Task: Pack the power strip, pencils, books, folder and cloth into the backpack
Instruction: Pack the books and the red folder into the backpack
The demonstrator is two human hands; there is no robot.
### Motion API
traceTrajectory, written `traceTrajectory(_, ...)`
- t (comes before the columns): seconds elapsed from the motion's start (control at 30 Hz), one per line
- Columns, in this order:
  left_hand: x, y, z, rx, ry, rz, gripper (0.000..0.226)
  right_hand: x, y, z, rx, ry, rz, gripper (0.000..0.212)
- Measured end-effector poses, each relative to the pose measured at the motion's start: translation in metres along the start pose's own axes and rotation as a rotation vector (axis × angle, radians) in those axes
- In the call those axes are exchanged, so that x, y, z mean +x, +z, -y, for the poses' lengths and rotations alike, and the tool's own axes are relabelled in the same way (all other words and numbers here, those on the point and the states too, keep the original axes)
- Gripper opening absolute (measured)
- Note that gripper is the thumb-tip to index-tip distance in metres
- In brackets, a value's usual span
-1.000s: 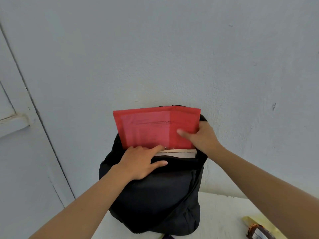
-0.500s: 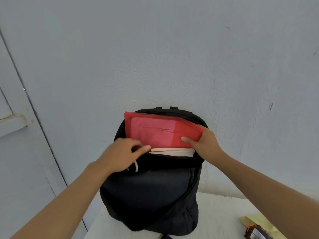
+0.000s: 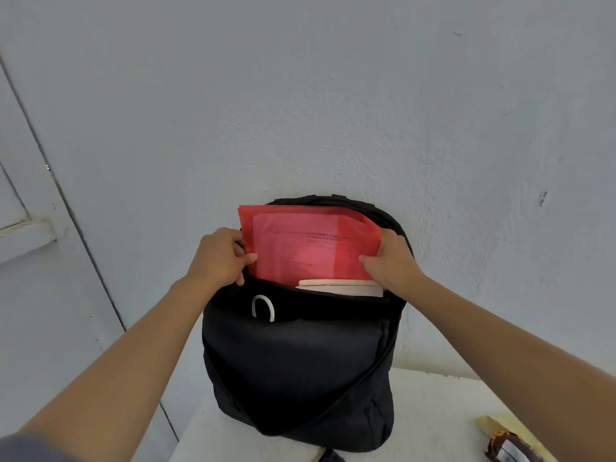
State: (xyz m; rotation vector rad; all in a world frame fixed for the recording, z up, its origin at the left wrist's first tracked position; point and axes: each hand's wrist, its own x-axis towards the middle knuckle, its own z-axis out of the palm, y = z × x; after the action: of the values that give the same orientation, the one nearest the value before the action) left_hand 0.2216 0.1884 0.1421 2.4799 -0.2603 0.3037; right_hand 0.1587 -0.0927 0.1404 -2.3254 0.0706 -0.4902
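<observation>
a black backpack point(image 3: 300, 378) is stood upright on a white surface point(image 3: 433, 411) against a pale blue wall point(image 3: 333, 95), its top opening unzipped. a red folder point(image 3: 310, 245) is held partly inside that opening, tilted, its upper part sticking out. the left edge of the folder is pinched by the left hand point(image 3: 216, 258), the right edge is gripped by the right hand point(image 3: 390, 261). books point(image 3: 340, 287) are seen just in front of the folder, inside the backpack. a white cord loop point(image 3: 263, 306) is seen at the opening's near left
</observation>
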Motion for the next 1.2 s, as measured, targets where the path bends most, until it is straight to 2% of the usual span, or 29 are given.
traceTrajectory(0.1, 0.001, 0.008, 0.007, 0.048, -0.035, 0.083, 0.020, -0.005, 0.008, -0.007, -0.023, 0.009, 0.020, 0.028)
traceTrajectory(0.23, 0.005, 0.023, 0.011, 0.034, -0.030, 0.084, 0.012, -0.007, 0.006, -0.006, -0.039, 0.069, 0.081, 0.043)
traceTrajectory(0.3, 0.011, 0.021, 0.010, -0.029, -0.038, 0.117, 0.009, -0.004, 0.001, -0.004, -0.048, 0.099, 0.108, 0.041)
traceTrajectory(0.4, 0.016, 0.019, 0.013, -0.146, -0.050, 0.146, 0.031, -0.007, -0.003, -0.004, 0.020, 0.095, 0.108, 0.042)
traceTrajectory(0.5, 0.010, 0.022, 0.018, -0.093, -0.001, 0.086, 0.036, -0.013, 0.006, -0.010, 0.183, 0.047, -0.052, 0.043)
traceTrajectory(0.6, 0.010, 0.028, 0.020, -0.035, 0.031, 0.014, 0.039, -0.007, 0.014, -0.014, 0.101, 0.021, -0.112, 0.038)
traceTrajectory(0.8, 0.017, 0.032, 0.015, 0.046, 0.033, 0.015, 0.034, 0.000, 0.015, -0.016, -0.024, 0.022, -0.067, 0.038)
traceTrajectory(0.93, 0.012, 0.027, 0.013, 0.120, 0.045, 0.000, 0.038, -0.003, 0.011, -0.013, -0.081, 0.036, 0.003, 0.023)
traceTrajectory(1.03, 0.004, 0.013, 0.002, 0.212, 0.097, -0.134, 0.038, -0.005, 0.008, -0.010, -0.116, 0.044, 0.027, 0.023)
traceTrajectory(1.2, -0.005, -0.021, -0.017, 0.288, 0.205, -0.328, 0.025, -0.005, 0.008, -0.008, -0.239, 0.053, 0.024, 0.030)
